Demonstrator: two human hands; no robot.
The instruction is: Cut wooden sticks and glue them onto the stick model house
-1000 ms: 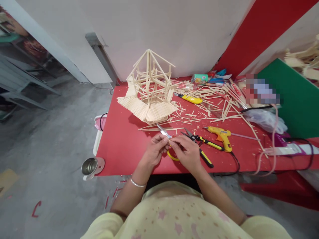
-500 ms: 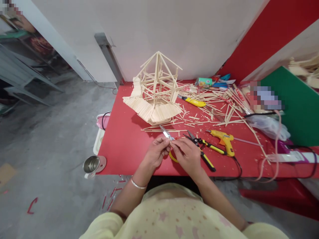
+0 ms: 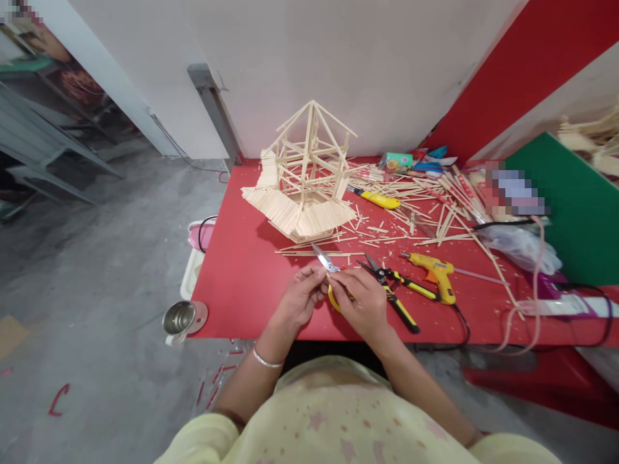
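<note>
My left hand [image 3: 300,298] and my right hand [image 3: 362,301] meet above the front of the red table [image 3: 242,283]. The fingertips of both are pinched close together, and whatever is between them is too small or hidden to make out. Scissors [image 3: 325,258] show just under the fingers, their silver blades pointing away and part of a yellow handle visible below. Beyond them stands a pale wooden stick model [image 3: 316,219] of a tiered roof, its upper frame open and its lower eaves covered with sticks. Black-and-yellow pliers [image 3: 401,312] lie right of my right hand.
A yellow glue gun [image 3: 438,277] with a cord lies at right. Behind it are a yellow utility knife [image 3: 380,198], scattered sticks [image 3: 440,222], plastic bags [image 3: 525,248] and a green board [image 3: 570,212]. A metal mug [image 3: 186,319] sits at the left front corner.
My view has shifted slightly, so the table things appear a little farther right. Both hands stay together with fingers pinched; the fingers have moved only a little.
</note>
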